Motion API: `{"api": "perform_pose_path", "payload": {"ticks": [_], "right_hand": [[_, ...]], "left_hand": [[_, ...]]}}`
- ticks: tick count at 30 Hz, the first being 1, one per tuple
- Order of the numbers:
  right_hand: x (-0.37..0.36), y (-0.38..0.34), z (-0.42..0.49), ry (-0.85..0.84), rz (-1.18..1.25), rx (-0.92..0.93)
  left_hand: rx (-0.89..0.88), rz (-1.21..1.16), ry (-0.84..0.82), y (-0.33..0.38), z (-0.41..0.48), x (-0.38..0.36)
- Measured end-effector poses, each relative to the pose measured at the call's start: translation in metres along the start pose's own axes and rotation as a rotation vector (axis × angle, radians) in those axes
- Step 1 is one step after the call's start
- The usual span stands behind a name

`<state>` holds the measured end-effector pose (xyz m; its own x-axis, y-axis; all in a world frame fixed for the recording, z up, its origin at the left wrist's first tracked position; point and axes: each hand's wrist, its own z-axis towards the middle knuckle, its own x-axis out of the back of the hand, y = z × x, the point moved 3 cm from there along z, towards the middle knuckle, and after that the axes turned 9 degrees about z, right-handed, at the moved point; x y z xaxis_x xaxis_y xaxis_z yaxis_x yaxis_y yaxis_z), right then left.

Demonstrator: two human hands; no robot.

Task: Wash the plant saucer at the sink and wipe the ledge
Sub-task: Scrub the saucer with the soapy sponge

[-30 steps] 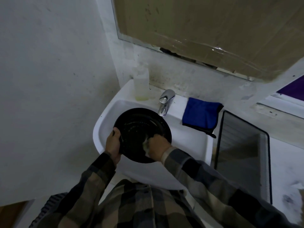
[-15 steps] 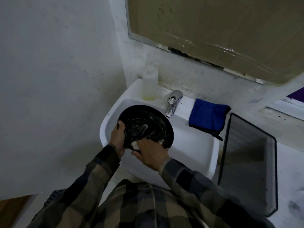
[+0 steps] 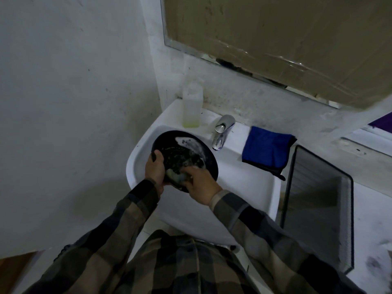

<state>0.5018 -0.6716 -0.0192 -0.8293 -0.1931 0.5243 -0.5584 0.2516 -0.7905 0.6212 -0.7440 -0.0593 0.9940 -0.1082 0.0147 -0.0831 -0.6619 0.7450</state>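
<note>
A round black plant saucer (image 3: 191, 149) is tilted over the bowl of the white sink (image 3: 244, 187), its inside streaked with white suds. My left hand (image 3: 156, 167) grips the saucer's near-left rim, thumb inside. My right hand (image 3: 200, 184) presses a pale sponge (image 3: 177, 177) against the saucer's lower inside. A folded blue cloth (image 3: 267, 150) lies on the sink's right rim, apart from both hands.
A chrome tap (image 3: 221, 132) stands behind the saucer. A translucent soap bottle (image 3: 192, 107) with yellowish liquid sits at the sink's back left corner. A black mesh bin (image 3: 318, 200) stands right of the sink. The white ledge (image 3: 360, 151) runs at the far right under a mirror (image 3: 275, 39).
My right hand with the sponge has slid from the saucer's right side to its lower left, leaving more suds. The camera has shifted, so the sink sits further right in view.
</note>
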Motion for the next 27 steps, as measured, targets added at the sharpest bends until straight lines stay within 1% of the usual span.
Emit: {"api": "perform_pose_path", "payload": {"ticks": [3,4,6,9,11,13,15,17,19,21,24,27], "right_hand": [[-0.001,-0.018,0.017,0.147,0.138,-0.027],[0.000,-0.020,0.025,0.195,0.151,-0.029],[0.004,-0.018,0.045,0.249,0.089,-0.020],[0.015,-0.005,0.069,0.176,-0.158,0.017],[0.028,0.013,0.073,0.109,-0.360,-0.040],[0.041,0.031,0.066,0.103,-0.523,-0.091],[0.045,0.045,0.051,0.109,-0.614,-0.091],[0.033,0.055,0.036,0.040,-0.651,-0.077],[0.015,0.059,0.022,-0.053,-0.570,-0.013],[0.007,0.059,0.011,-0.078,-0.416,0.045],[0.001,0.050,-0.005,-0.026,-0.187,0.121],[-0.010,0.040,-0.012,-0.010,-0.085,0.177]], "left_hand": [[0.006,0.005,-0.052,-0.009,-0.009,-0.012],[0.015,-0.005,-0.077,-0.012,-0.013,-0.015],[0.035,-0.027,-0.121,-0.017,-0.018,-0.020],[0.009,-0.001,-0.155,-0.025,-0.023,-0.019],[-0.020,0.034,-0.171,-0.027,-0.025,-0.016],[-0.051,0.050,-0.159,-0.027,-0.024,-0.009],[-0.054,0.041,-0.132,-0.025,-0.018,0.001],[-0.044,0.020,-0.106,-0.021,-0.011,0.009],[-0.028,0.014,-0.092,-0.020,-0.004,0.015],[0.003,0.002,-0.081,-0.022,-0.001,0.019],[0.027,-0.043,-0.097,-0.022,0.001,0.022],[-0.005,-0.052,-0.092,-0.016,0.001,0.022]]}}
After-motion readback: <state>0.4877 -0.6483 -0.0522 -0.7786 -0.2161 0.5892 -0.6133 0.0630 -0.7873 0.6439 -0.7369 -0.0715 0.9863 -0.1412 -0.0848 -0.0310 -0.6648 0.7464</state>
